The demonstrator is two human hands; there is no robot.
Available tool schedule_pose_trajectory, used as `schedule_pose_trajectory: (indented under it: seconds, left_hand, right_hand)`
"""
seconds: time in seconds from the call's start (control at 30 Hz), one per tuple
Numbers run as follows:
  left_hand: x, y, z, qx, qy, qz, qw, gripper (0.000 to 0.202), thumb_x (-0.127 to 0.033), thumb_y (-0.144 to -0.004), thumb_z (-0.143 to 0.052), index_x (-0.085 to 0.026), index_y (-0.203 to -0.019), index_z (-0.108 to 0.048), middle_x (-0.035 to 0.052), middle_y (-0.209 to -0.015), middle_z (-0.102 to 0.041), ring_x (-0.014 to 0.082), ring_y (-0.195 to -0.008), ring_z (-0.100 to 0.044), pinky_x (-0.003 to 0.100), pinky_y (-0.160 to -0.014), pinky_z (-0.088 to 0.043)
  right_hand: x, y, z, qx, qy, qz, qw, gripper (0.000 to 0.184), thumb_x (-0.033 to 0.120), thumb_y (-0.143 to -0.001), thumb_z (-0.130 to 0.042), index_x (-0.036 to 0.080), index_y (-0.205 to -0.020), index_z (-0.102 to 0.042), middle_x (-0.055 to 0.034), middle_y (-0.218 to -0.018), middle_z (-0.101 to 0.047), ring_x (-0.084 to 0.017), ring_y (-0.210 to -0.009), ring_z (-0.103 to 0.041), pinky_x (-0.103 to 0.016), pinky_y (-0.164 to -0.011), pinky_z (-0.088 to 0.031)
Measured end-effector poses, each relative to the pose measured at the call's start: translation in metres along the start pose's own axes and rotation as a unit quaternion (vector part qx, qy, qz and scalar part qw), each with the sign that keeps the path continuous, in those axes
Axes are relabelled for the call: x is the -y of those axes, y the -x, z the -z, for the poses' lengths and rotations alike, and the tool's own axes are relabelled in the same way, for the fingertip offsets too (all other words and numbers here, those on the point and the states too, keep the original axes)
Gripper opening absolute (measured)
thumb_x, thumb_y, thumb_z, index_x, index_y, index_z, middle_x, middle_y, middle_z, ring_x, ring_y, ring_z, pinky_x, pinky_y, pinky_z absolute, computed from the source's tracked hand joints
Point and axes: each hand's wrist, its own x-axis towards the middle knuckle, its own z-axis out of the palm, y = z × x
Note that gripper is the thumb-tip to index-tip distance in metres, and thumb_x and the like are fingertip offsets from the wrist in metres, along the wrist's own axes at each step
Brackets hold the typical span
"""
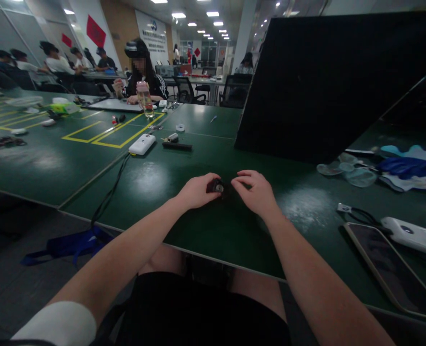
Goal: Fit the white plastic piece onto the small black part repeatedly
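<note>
**Over a green table, a small dark part in a pinch**

Spread beneath everything, glossy, marked at left with yellow tape outlines. Standing tilted across the right half: a large black panel. Reaching in over the near edge: left hand, thumb and fingers closed around the small dark part; just beside, right hand, thumb and forefinger curved close together, any hold between those tips impossible to tell. Lying near the right edge: a smartphone, next to a white power bank. Farther off, left of centre: a second white power bank, near a dark bar. Smallest of all, the pinched part, in front of the torso, round metallic face showing; contact with the green table impossible to make out.
</note>
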Motion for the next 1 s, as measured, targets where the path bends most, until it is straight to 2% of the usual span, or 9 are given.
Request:
schedule_pose_trajectory:
  seconds: [0.1,0.23,0.33,0.43,0.53,0.63,0.8,0.9,1.0]
  left_hand:
    - [0.001,0.0,0.0,-0.014,-0.016,0.015,1.0,0.051,-0.039,-0.083,-0.073,-0.029,-0.131,-0.059,0.0062,-0.111,-0.073,0.0277,-0.098,-0.07,0.042,-0.085,-0.055]
    - [0.002,0.0,0.002,-0.027,-0.023,0.03,0.999,0.051,-0.039,-0.083,-0.073,-0.029,-0.131,-0.059,0.0074,-0.113,-0.073,0.029,-0.1,-0.069,0.043,-0.086,-0.055]
    - [0.003,0.0,0.003,-0.031,-0.019,0.028,0.999,0.05,-0.038,-0.083,-0.072,-0.028,-0.13,-0.059,0.0078,-0.116,-0.072,0.0294,-0.102,-0.068,0.044,-0.088,-0.054]
    - [0.003,0.0,0.004,-0.039,-0.027,0.013,0.999,0.048,-0.037,-0.085,-0.07,-0.027,-0.13,-0.06,0.0082,-0.12,-0.07,0.0288,-0.106,-0.067,0.044,-0.094,-0.053]
    - [0.002,0.0,0.005,-0.038,-0.044,0.006,0.998,0.049,-0.036,-0.086,-0.069,-0.028,-0.133,-0.059,0.0072,-0.122,-0.068,0.0271,-0.109,-0.066,0.043,-0.099,-0.052]
    - [-0.001,0.001,0.005,-0.032,-0.057,0.011,0.998,0.049,-0.037,-0.087,-0.068,-0.029,-0.134,-0.058,0.0054,-0.122,-0.068,0.0252,-0.109,-0.066,0.042,-0.1,-0.053]
    - [-0.006,0.002,0.005,-0.015,-0.067,-0.002,0.998,0.049,-0.038,-0.088,-0.067,-0.028,-0.134,-0.057,0.0058,-0.126,-0.067,0.0251,-0.113,-0.065,0.041,-0.102,-0.053]
    - [-0.007,0.002,0.005,-0.012,-0.075,-0.012,0.997,0.049,-0.039,-0.087,-0.067,-0.027,-0.133,-0.058,0.0069,-0.126,-0.067,0.0259,-0.115,-0.065,0.042,-0.103,-0.053]
    - [-0.008,0.002,0.006,-0.009,-0.081,-0.008,0.997,0.047,-0.039,-0.087,-0.067,-0.025,-0.131,-0.058,0.0075,-0.125,-0.068,0.0261,-0.115,-0.065,0.043,-0.102,-0.053]
  right_hand:
    - [-0.011,-0.002,0.01,-0.037,0.052,-0.111,0.992,0.038,0.054,-0.096,-0.054,0.023,-0.103,-0.077,-0.0133,-0.115,-0.067,-0.03,-0.103,-0.063,-0.046,-0.084,-0.05]
    - [-0.019,-0.001,0.013,0.08,0.088,-0.179,0.977,0.051,0.067,-0.083,-0.065,0.023,-0.107,-0.076,-0.0129,-0.113,-0.067,-0.029,-0.092,-0.065,-0.04,-0.071,-0.051]
    - [-0.022,0.0,0.013,0.149,0.098,-0.187,0.966,0.049,0.061,-0.077,-0.073,0.023,-0.107,-0.075,-0.0119,-0.11,-0.068,-0.027,-0.088,-0.065,-0.038,-0.068,-0.051]
    - [-0.028,0.0,0.014,0.155,0.105,-0.203,0.961,0.056,0.053,-0.073,-0.078,0.02,-0.118,-0.07,-0.0134,-0.111,-0.068,-0.028,-0.088,-0.066,-0.039,-0.068,-0.052]
    - [-0.033,-0.001,0.015,0.175,0.117,-0.221,0.952,0.044,0.045,-0.076,-0.075,0.019,-0.112,-0.071,-0.0125,-0.105,-0.069,-0.027,-0.085,-0.067,-0.039,-0.067,-0.051]
    - [-0.026,0.001,0.013,0.147,0.12,-0.183,0.965,0.03,0.04,-0.085,-0.067,0.022,-0.109,-0.071,-0.0094,-0.1,-0.071,-0.026,-0.084,-0.067,-0.037,-0.068,-0.05]
    - [0.002,0.009,0.004,0.13,-0.021,-0.057,0.99,0.042,0.034,-0.095,-0.058,0.028,-0.136,-0.059,-0.0047,-0.097,-0.073,-0.021,-0.08,-0.067,-0.034,-0.068,-0.049]
    - [0.01,0.01,0.001,0.128,-0.058,-0.061,0.988,0.049,0.034,-0.092,-0.063,0.027,-0.14,-0.056,-0.0035,-0.09,-0.073,-0.021,-0.076,-0.067,-0.034,-0.066,-0.049]
    - [0.01,0.009,0.002,0.098,-0.092,-0.081,0.988,0.04,0.037,-0.089,-0.067,0.023,-0.127,-0.064,-0.0039,-0.092,-0.072,-0.02,-0.076,-0.066,-0.034,-0.066,-0.051]
